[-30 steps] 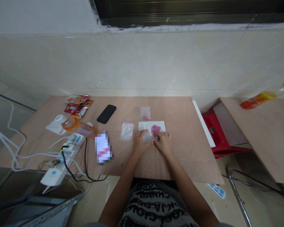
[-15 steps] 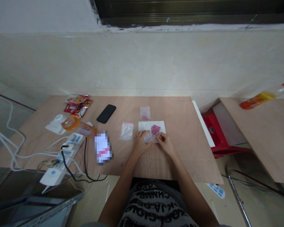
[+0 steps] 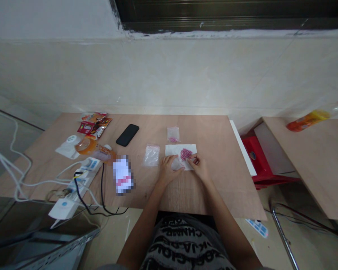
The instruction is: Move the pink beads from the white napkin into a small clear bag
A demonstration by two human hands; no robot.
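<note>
Left hand lies flat, fingers spread, pressing a small clear plastic bag on the near edge of a white paper sheet. Right hand has its fingertips pinched together just beside the pink beads, which sit in a heap on the sheet; can't tell if it's holding anything. Far of the sheet, a small zip bag with pink beads. Left of it, a clear zip bag lies on the wooden table.

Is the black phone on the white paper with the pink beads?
No, the black phone lies on the wooden table, away from the white paper.
</note>
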